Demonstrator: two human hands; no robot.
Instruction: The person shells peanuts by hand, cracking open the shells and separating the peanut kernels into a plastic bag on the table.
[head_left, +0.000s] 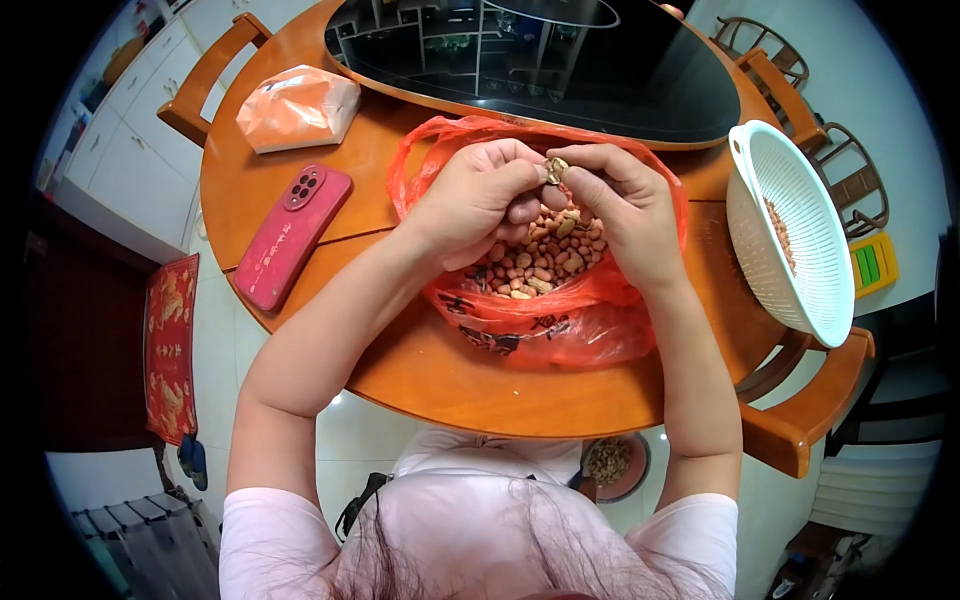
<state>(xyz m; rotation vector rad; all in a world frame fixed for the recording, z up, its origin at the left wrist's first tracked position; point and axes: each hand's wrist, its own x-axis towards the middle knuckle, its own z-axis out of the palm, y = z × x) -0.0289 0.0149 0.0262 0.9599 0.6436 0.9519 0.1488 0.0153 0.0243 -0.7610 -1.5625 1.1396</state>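
Both hands are raised over an open red plastic bag (580, 335) on the wooden table. Between their fingertips is a peanut shell (556, 170), which looks split. My left hand (480, 195) pinches its left side with thumb and forefinger, the other fingers curled in. On the right side, my right hand (625, 205) holds the same shell between thumb and fingers. Below them, the bag holds many peanuts (540, 262), reddish kernels mixed with some tan shells. Whether a kernel is inside the held shell is too small to tell.
A red phone (293, 238) and an orange-white tissue pack (300, 108) lie left on the table (450, 395). A dark glass turntable (540, 70) is at the back. Right stands a white-green colander (825, 240) with kernels. Below the edge, a bowl (640, 470) holds shells.
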